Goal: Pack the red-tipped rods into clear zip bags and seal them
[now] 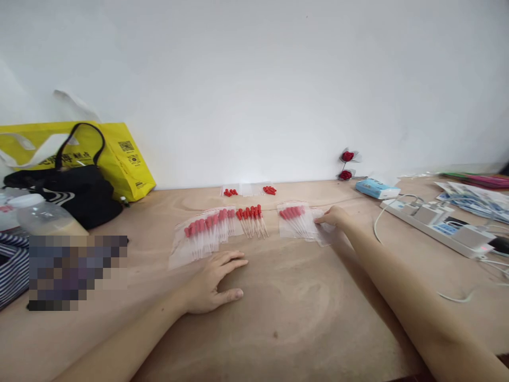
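Note:
My left hand (214,286) lies palm down on the wooden table, fingers spread, holding nothing. Farther out, the fingertips of my right hand (334,217) are closed at the edge of a clear plastic bag (324,233) at the end of a small stack. Droppers with red rubber bulbs (292,213) show through the bags beside it. In the middle lies a row of bare droppers (250,217), red bulbs toward the wall. Left of them, several bagged droppers (204,228) overlap in a fan, just beyond my left hand.
Near the wall, two small groups of red bulbs (230,192) lie on clear plastic. A yellow bag (135,164), a black bag (87,193) and a plastic jar (43,215) stand left. A tissue pack (377,188) and a power strip (431,228) with cables lie right.

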Action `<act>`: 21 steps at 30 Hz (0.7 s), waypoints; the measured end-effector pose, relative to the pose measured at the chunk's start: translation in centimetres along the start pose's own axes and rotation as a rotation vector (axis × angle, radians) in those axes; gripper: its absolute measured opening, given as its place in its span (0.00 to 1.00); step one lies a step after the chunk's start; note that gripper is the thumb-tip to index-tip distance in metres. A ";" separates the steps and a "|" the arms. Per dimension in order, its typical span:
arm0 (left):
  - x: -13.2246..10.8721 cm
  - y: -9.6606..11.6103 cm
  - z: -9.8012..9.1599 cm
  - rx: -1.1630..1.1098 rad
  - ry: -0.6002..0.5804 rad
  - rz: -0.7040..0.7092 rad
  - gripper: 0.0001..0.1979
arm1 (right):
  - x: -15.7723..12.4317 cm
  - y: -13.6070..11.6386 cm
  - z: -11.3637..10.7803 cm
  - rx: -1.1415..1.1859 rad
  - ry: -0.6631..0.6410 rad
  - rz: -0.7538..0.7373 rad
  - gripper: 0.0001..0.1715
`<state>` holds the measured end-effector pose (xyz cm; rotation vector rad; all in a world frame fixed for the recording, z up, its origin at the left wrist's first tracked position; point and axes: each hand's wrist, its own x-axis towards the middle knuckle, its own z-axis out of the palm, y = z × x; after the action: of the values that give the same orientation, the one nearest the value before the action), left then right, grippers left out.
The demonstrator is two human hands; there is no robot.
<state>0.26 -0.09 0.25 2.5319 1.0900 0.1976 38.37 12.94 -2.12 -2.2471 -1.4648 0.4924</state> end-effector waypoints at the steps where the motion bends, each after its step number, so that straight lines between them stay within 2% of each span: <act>1: 0.0 -0.1 0.1 0.000 0.005 0.006 0.26 | -0.2 -0.3 0.2 -0.011 0.010 -0.006 0.12; 4: 0.0 -0.4 0.3 -0.009 0.028 0.020 0.26 | -0.6 -0.7 0.3 -0.021 0.049 -0.022 0.07; 6: 0.0 -0.4 0.4 -0.012 0.033 0.022 0.26 | -0.7 -0.5 -0.5 -0.013 0.101 -0.026 0.04; 9: 0.0 -0.3 0.3 -0.010 0.028 0.027 0.26 | -0.5 -0.1 -2.8 0.024 0.239 -0.039 0.09; 11: 0.0 -0.3 0.3 -0.012 0.035 0.037 0.26 | -0.3 -0.2 -4.3 0.211 0.347 -0.107 0.10; 13: -0.1 -0.4 0.3 -0.020 0.047 0.044 0.25 | -0.3 -0.7 -5.1 0.517 0.384 -0.214 0.13; 14: -0.1 -0.5 0.4 -0.024 0.050 0.045 0.25 | -0.5 -1.0 -5.1 0.654 0.363 -0.259 0.14; 16: -0.1 -0.5 0.4 -0.029 0.053 0.042 0.25 | -0.9 -1.7 -4.2 0.781 0.257 -0.286 0.17; 19: -0.1 -0.5 0.5 -0.019 0.043 0.033 0.26 | -1.7 -2.2 -1.9 0.738 0.119 -0.230 0.14; 21: -0.1 -0.5 0.4 -0.013 0.036 0.025 0.26 | -2.0 -2.1 -0.7 0.690 0.097 -0.201 0.13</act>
<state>0.03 0.04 -0.31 2.5411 1.0669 0.2569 36.33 11.72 -0.26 -1.5466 -1.2086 0.6849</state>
